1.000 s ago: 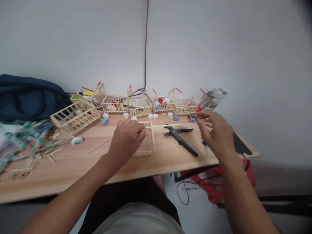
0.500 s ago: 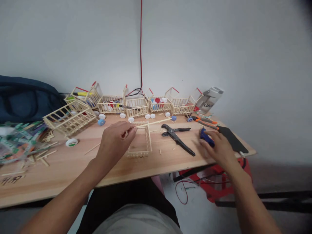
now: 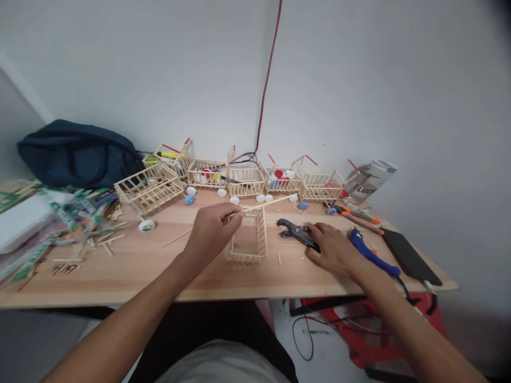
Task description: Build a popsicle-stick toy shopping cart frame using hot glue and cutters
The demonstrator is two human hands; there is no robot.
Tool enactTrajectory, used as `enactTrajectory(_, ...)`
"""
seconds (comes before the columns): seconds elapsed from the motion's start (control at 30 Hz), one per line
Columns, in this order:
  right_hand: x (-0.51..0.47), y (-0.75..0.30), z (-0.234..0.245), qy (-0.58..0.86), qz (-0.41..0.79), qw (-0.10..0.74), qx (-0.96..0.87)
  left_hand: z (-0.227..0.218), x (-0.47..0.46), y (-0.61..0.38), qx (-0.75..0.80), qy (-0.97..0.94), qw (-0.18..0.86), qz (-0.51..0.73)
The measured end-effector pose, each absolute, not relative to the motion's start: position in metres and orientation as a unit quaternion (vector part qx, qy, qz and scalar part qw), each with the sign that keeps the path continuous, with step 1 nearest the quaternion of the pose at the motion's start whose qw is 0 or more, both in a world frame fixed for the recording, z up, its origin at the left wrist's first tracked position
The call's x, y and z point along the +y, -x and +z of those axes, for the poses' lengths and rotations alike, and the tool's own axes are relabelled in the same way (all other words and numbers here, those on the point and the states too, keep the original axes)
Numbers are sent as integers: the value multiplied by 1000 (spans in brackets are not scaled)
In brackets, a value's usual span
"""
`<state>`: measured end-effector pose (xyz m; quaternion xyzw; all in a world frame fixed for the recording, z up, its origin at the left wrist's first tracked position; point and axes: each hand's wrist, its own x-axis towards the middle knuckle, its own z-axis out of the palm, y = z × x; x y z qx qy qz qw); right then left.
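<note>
My left hand [image 3: 213,231] pinches one end of a thin wooden stick [image 3: 271,204], which slants up to the right. Below the stick, a small open basket frame of wooden sticks [image 3: 262,236] rests on the table. My right hand [image 3: 334,247] lies over the handles of black pliers [image 3: 294,231], fingers closed about them; the jaws point left toward the frame. A blue glue gun [image 3: 373,254] with a cable lies just right of that hand.
Several small stick carts [image 3: 243,183] with bottle-cap wheels line the wall. Plastic wrappers and loose sticks [image 3: 75,229] cover the left side near a blue bag [image 3: 80,154]. Orange-handled pliers [image 3: 361,219], a black flat slab [image 3: 411,258] and a tilted carton [image 3: 369,181] are at right.
My right hand has let go of the blue glue gun, which now lies on the table, and has moved left onto the black pliers. My left hand still holds the stick. The view has shifted left.
</note>
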<state>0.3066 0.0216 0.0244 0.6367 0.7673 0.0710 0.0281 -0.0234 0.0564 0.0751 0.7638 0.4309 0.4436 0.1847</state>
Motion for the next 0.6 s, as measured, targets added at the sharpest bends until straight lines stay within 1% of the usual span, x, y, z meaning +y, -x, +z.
enactTrajectory(0.13, 18, -301, 18, -659, 91, -21, 747, 75, 62, 22, 437, -742, 227, 454)
enactTrajectory(0.23, 15, -304, 21, -688, 53, -109, 715, 77, 65, 22, 437, -727, 255, 465)
enactTrajectory(0.3, 11, -305, 28, -704, -15, -189, 684, 79, 67, 21, 434, -715, 277, 473)
enactTrajectory(0.4, 0, -299, 41, -686, -187, -282, 644, 84, 67, 15, 423, -692, 320, 490)
enactTrajectory(0.5, -16, -277, 47, -621, -314, -332, 637, 90, 64, 4, 409, -659, 371, 511)
enactTrajectory(0.6, -33, -248, 47, -570, -413, -346, 621, 94, 60, -6, 401, -630, 408, 525)
